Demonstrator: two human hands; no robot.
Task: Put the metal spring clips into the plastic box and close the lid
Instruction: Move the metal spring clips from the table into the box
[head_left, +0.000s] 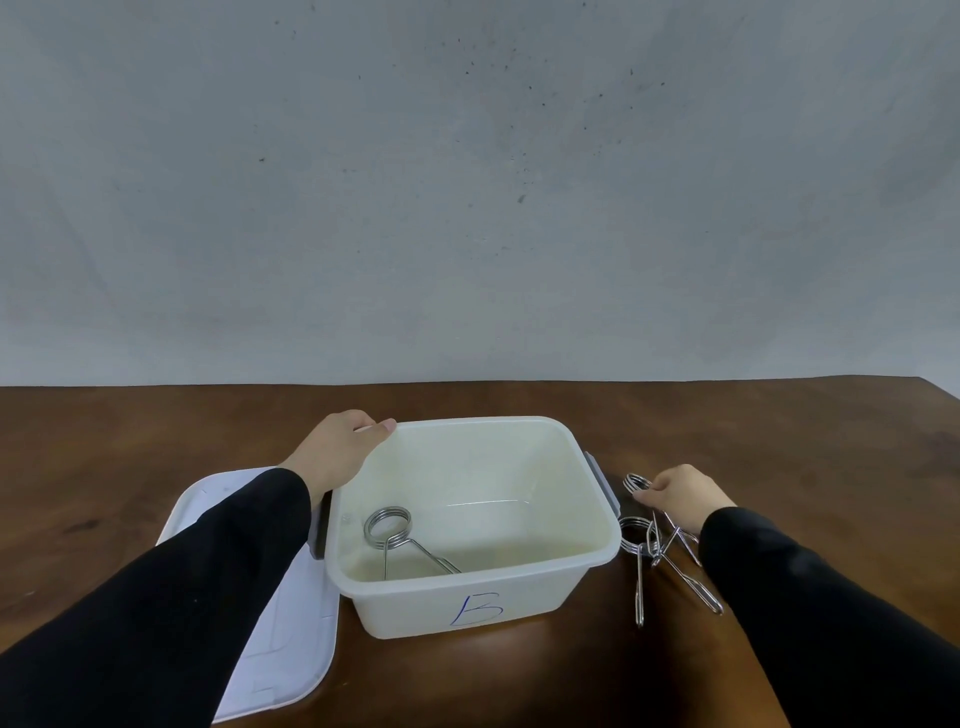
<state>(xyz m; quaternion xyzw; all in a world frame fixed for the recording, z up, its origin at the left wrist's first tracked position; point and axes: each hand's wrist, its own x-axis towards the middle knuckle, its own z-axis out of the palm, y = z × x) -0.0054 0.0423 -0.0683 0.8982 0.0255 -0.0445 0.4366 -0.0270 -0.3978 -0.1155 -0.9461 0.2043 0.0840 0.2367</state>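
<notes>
Metal clip (638, 483) pinched in right hand (680, 496) grip, beside box (519, 592)

wall (467, 182): we see pale grey plaster, dark specks, beyond both hands | table (104, 441): dark brown wood under our hands, edge against wall | light: soft, even

The box (467, 582) is milky, half-clear plastic with a smooth, slightly glossy wall. The clips (670, 561) at its 3 o'clock are shiny bare metal wire. The lid (291, 649) is white matt plastic. The table (779, 436) is dark polished wood.
</notes>
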